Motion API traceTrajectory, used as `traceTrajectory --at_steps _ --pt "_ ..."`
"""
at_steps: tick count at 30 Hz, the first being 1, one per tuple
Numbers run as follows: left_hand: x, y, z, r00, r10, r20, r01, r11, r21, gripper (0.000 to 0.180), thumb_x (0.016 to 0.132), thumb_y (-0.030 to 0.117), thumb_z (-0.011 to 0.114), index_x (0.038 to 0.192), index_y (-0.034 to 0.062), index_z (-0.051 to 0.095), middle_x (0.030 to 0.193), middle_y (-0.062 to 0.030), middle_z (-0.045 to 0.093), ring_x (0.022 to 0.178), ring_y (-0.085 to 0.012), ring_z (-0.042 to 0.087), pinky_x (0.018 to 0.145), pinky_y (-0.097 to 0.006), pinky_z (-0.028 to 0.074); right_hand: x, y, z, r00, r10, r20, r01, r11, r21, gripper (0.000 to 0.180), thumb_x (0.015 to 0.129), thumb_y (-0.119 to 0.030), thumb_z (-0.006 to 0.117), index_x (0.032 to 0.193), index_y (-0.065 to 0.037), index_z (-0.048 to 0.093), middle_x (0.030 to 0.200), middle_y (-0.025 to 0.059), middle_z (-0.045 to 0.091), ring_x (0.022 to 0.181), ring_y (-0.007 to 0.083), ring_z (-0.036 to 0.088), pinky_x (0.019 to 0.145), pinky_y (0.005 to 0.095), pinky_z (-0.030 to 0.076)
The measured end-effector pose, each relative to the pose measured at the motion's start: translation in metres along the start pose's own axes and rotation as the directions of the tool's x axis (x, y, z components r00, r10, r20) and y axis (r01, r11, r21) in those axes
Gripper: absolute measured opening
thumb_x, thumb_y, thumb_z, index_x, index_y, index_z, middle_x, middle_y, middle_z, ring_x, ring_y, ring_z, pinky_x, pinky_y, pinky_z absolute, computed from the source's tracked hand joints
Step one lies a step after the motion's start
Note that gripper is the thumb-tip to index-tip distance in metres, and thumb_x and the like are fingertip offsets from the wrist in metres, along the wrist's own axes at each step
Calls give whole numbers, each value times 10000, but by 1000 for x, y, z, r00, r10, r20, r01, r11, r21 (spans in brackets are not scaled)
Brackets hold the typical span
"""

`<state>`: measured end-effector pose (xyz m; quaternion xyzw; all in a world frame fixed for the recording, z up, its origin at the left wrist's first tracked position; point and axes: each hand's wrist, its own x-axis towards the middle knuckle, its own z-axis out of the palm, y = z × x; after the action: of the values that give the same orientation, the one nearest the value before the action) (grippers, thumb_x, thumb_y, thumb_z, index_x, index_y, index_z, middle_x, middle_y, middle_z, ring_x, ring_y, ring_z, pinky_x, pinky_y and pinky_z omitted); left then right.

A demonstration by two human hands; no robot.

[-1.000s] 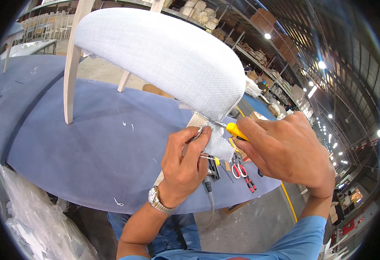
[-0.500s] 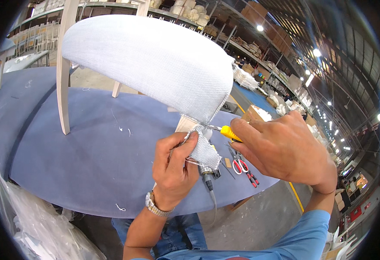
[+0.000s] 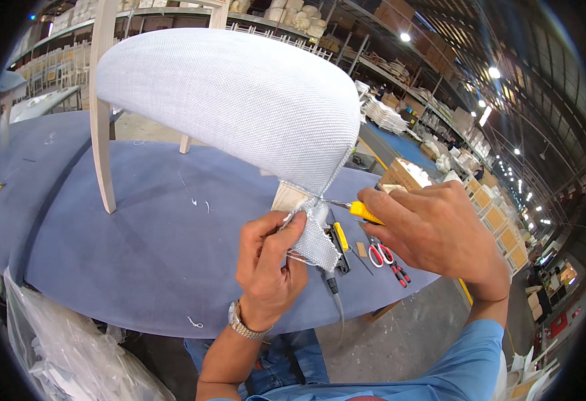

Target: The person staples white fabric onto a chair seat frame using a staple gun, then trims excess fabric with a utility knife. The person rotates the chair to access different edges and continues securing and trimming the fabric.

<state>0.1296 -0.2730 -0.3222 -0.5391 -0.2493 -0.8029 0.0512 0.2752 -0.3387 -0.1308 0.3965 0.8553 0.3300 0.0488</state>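
A chair with a light grey woven seat [image 3: 233,100] stands on the table. At its near right corner, beside a bare wooden leg [image 3: 289,198], hangs a frayed fabric flap [image 3: 320,247]. My left hand [image 3: 266,264] pinches this flap between thumb and fingers, a metal-banded watch on its wrist. My right hand [image 3: 440,230] is closed around a yellow utility knife [image 3: 365,212]. The knife's blade points left, its tip at the seat corner where the flap joins. Whether the blade touches the fabric I cannot tell.
The table [image 3: 146,267] has a blue-grey covering with thread scraps. Red-and-white scissors [image 3: 378,253], a red-handled tool [image 3: 400,274] and a hose [image 3: 338,304] lie near my hands. Clear plastic sheeting [image 3: 72,347] sits at lower left. A cardboard box [image 3: 403,175] stands beyond the table.
The knife and my right hand have shifted slightly right and down. My left hand keeps its pinch on the flap. The whole view has turned a little, showing more tools behind the flap.
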Motion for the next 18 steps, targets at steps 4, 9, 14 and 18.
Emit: traceTrajectory --at_steps 4,9,14,18 --pt "12 13 -7 996 -36 86 27 995 100 385 724 -134 674 1081 6 702 1066 -167 647 892 -262 668 747 -307 548 2 19 23 983 -87 -161 107 987 117 255 932 -330 676 1074 -129 611 692 17 626 576 225 642 491 360 435" --pt "21 14 -13 975 -106 195 74 984 163 284 772 -104 642 1039 -8 655 1097 -167 642 912 -225 668 761 -278 543 4 38 44 950 -137 -279 193 964 185 278 922 -336 684 1097 -128 623 714 23 635 615 224 654 546 375 473" --pt "19 -7 -18 962 -137 234 152 987 -46 161 859 -62 680 1003 -8 631 1081 -133 624 954 -169 646 749 -270 543 12 52 72 906 -147 -397 266 927 264 293 910 -333 690 1130 -149 635 774 21 649 650 236 644 608 397 478" --pt "19 -12 -20 945 -201 257 241 961 -135 146 883 -32 714 986 1 615 1051 -118 601 946 -166 633 774 -265 526 14 57 85 891 -159 -425 305 903 301 289 922 -322 682 1157 -167 620 793 16 650 631 235 625 596 383 462"
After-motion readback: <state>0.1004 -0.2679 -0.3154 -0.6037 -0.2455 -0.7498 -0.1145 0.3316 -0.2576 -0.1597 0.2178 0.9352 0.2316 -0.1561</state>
